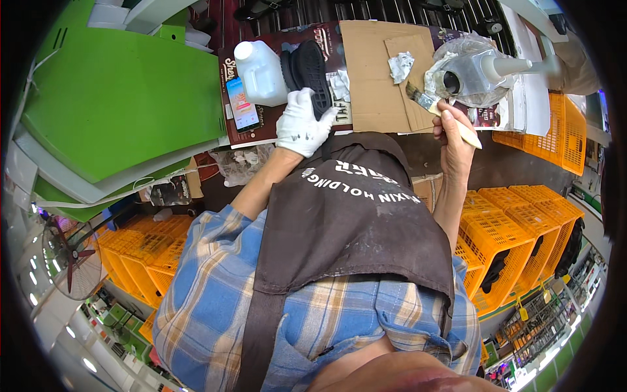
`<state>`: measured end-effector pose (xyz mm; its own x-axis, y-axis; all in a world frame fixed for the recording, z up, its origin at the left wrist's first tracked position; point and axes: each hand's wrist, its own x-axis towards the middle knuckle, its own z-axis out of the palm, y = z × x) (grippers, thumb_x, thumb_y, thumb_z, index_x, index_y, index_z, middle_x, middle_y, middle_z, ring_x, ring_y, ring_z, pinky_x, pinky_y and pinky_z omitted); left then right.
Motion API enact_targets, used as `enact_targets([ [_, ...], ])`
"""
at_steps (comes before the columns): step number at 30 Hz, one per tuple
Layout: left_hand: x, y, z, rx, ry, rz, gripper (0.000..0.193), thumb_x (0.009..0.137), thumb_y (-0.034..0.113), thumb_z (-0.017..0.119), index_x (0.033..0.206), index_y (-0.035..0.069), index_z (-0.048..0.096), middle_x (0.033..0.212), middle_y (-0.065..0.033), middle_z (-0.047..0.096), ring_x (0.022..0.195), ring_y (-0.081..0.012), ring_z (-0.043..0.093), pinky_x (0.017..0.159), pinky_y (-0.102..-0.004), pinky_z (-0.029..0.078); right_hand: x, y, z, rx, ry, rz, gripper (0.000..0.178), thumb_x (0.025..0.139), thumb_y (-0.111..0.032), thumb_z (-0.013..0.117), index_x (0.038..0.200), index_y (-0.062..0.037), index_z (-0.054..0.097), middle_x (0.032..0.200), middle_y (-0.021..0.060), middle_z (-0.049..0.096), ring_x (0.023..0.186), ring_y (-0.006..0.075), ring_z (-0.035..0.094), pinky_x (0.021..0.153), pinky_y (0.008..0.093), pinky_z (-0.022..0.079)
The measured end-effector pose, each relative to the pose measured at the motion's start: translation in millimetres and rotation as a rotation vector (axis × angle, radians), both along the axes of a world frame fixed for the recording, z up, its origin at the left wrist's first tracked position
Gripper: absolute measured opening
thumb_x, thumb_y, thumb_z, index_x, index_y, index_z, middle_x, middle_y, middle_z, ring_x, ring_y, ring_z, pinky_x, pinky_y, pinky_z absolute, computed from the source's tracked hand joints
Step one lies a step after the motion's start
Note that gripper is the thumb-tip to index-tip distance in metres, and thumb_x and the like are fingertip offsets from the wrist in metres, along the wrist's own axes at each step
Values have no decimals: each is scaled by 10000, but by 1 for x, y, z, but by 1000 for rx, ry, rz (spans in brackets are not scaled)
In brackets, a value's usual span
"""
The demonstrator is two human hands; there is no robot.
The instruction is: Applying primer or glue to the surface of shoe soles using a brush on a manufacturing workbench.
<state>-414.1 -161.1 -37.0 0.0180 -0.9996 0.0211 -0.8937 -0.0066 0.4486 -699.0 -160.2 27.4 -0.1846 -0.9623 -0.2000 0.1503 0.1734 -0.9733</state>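
My left hand [304, 124], in a white glove with dark smudges, grips the near end of a black shoe sole [313, 73]. Treads show on the sole, and a second black piece lies against its left side. Bare, my right hand [456, 134] holds a paintbrush [465, 132] by its pale handle. Its bristles point up and left, over the cardboard [369, 78]. Just beyond that hand is a cut-open translucent container [471, 68] with white residue round its dark opening, wrapped in clear plastic.
A white jug [261, 73] and a phone [242, 108] lie left of the sole. Crumpled white paper [401, 66] rests on the cardboard. Green machinery [124, 104] borders the left; orange crates [516, 228] stand at the right. Another person's arm [578, 68] shows at the far right.
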Motion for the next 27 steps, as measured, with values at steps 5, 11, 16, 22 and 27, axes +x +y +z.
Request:
enact_targets([
  [5,-8,-30,-10,213,-192,24,770,790,481,591,1335,14,311,953,-243,564,791,-374,638,666,-458,522,5,0,-6,44,9,14,226,869,-149,630,1028,10,647,756,40,625,622,70,540,563,189,428],
  [11,-6,-44,-21,294,-212,65,664,842,353,556,1374,52,299,1024,-288,533,827,-428,622,710,-473,521,-24,-11,-17,17,119,-35,222,856,-161,636,1010,-3,659,738,13,615,617,53,522,555,188,417],
  [16,2,-44,-16,118,37,136,543,849,225,515,1322,37,325,1020,-333,532,900,-481,560,793,-488,472,-67,-46,-48,-83,562,-184,226,834,-223,664,924,-17,689,696,2,632,614,40,537,550,195,424],
  [22,-14,-24,22,-363,1009,141,564,859,8,534,1359,-20,273,1136,-177,545,1025,-194,553,907,-300,425,-79,-75,-81,-58,820,-307,268,784,-301,704,850,-41,701,626,75,637,585,111,594,586,280,482],
  [27,-21,-37,58,47,1324,23,460,810,-18,634,1238,-4,465,1076,-82,599,964,-147,578,896,-283,445,-76,-70,-106,22,641,-306,244,793,-266,709,829,-24,697,622,54,635,548,98,594,533,246,474],
])
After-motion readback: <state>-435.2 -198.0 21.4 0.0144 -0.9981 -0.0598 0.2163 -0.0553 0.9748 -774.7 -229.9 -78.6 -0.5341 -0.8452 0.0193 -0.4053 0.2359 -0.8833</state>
